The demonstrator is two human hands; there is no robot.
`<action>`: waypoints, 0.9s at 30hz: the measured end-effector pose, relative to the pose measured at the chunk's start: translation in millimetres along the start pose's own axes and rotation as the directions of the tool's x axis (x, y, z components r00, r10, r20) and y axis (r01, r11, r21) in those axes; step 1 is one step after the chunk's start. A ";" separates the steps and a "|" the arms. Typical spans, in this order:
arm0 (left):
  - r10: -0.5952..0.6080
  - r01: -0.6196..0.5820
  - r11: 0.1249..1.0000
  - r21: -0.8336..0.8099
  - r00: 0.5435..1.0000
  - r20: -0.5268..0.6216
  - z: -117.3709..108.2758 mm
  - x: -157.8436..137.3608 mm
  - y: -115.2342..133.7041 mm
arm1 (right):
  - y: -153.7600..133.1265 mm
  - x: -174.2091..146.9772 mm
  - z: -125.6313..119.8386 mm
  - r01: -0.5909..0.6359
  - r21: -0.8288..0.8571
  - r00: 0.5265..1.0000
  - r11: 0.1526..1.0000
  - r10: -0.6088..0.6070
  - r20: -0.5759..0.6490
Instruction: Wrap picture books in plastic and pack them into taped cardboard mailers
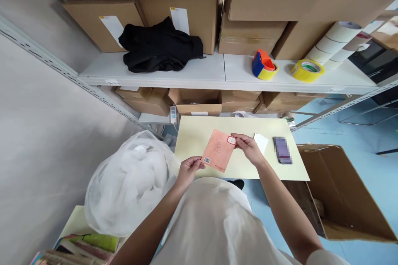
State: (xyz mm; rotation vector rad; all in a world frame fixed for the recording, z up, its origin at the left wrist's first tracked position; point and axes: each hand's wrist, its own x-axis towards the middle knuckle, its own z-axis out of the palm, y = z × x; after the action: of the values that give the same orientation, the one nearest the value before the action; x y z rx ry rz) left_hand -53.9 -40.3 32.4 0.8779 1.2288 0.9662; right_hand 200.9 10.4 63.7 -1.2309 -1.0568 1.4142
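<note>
I hold a thin salmon-pink booklet [217, 151] with a barcode over a pale yellow table [199, 132]. My left hand [188, 169] pinches its lower left corner. My right hand [247, 145] grips its upper right corner, next to a small red-edged white label [231, 140] on the cover. A white slip of paper [260, 141] lies on the table just right of my right hand, and a blurred purple flat object [282, 150] lies beyond it.
An open cardboard box [342, 198] stands on the blue floor at the right. A full clear plastic bag [130, 182] sits at the left, above stacked books [77, 248]. The shelf [199, 76] behind carries cartons, a black garment [160, 47] and tape rolls [306, 69].
</note>
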 end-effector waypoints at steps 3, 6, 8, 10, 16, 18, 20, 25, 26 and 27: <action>-0.033 0.032 0.998 -0.055 0.999 -0.009 -0.1 0.7 -4.4 | -1.1 -2.9 -2.9 0.025 0.013 0.998 1.000 -0.026 0.060; -0.074 0.075 0.991 -0.107 0.997 0.010 1.4 3.2 -5.8 | -8.1 -3.1 -5.5 0.115 -0.116 0.987 0.987 -0.100 0.125; -0.096 0.098 0.986 -0.137 0.995 0.023 3.6 4.7 -5.5 | -16.4 -1.7 -6.5 0.196 -0.222 0.969 0.955 -0.155 0.190; -0.110 0.115 0.982 -0.149 0.993 0.042 5.9 5.7 -5.1 | -26.8 0.8 -6.4 0.289 -0.310 0.942 0.906 -0.211 0.260; -0.200 0.185 0.976 0.113 0.970 0.139 2.4 11.7 1.4 | -57.1 12.0 4.1 0.534 -0.544 0.841 0.648 -0.342 0.418; -0.097 0.070 0.965 0.252 0.990 0.097 -1.0 16.0 8.2 | -63.5 15.8 10.4 0.571 -0.573 0.816 0.588 -0.330 0.475; 0.102 -0.135 0.922 0.362 0.989 0.109 -2.1 20.6 16.2 | -67.6 18.8 17.6 0.592 -0.593 0.800 0.546 -0.305 0.517; 0.311 -0.402 0.778 0.482 0.914 0.260 6.1 27.3 25.5 | -69.2 22.7 35.9 0.636 -0.614 0.770 0.468 -0.326 0.549; 0.329 -0.414 0.773 0.481 0.910 0.254 7.9 27.3 24.5 | -68.2 22.9 37.9 0.641 -0.602 0.766 0.476 -0.349 0.540; 0.343 -0.418 0.776 0.472 0.908 0.240 9.3 26.8 23.0 | -66.6 23.0 38.6 0.640 -0.591 0.768 0.491 -0.374 0.520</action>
State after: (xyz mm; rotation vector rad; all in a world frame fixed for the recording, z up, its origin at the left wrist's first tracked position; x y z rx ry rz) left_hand -45.5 -7.4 45.7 1.6502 1.2275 0.8765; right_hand 169.2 43.9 129.5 -1.0505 -2.2015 0.6771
